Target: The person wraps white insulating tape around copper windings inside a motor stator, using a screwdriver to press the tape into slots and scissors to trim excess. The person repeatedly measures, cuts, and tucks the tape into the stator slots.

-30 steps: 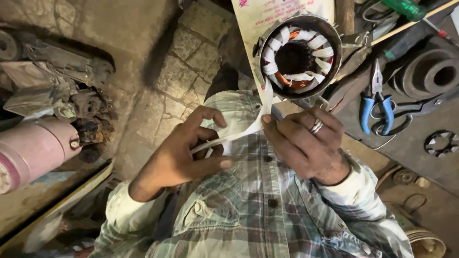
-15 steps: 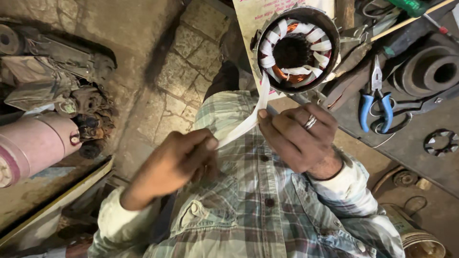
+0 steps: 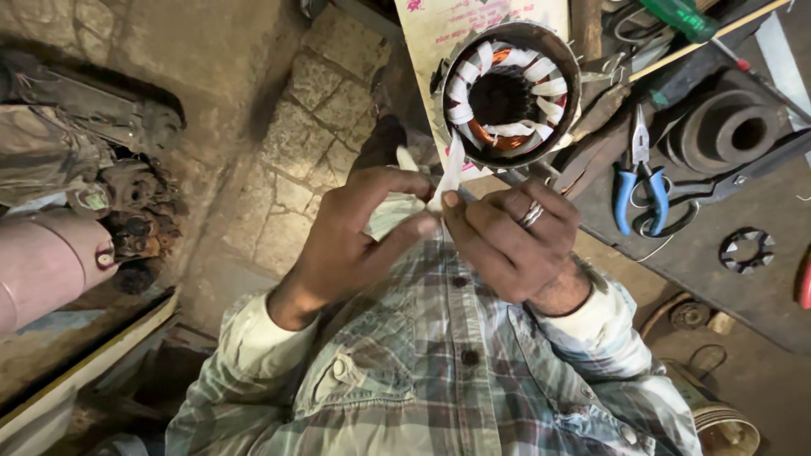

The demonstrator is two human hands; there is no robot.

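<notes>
Both hands have closed in on each other since a second ago: my left hand (image 3: 351,232), which was pulled back low along the strip, has come up until its fingertips meet those of my right hand (image 3: 511,241) just below the motor stator (image 3: 511,95). Between them I pinch the white cloth tape (image 3: 448,173), each hand clamped on it with thumb and forefinger, the slack bunched under my left palm. The tape runs taut up to the lower rim of the stator, where it joins the white wraps already bound over the copper windings (image 3: 490,135); I judge that I hold it short and tight so the binding does not loosen. The stator stands on edge on the dark tabletop (image 3: 676,253), its bore facing me, which keeps the coil ends within reach. Blue-handled pliers (image 3: 639,181) lie just to its right, well clear of my fingers.
</notes>
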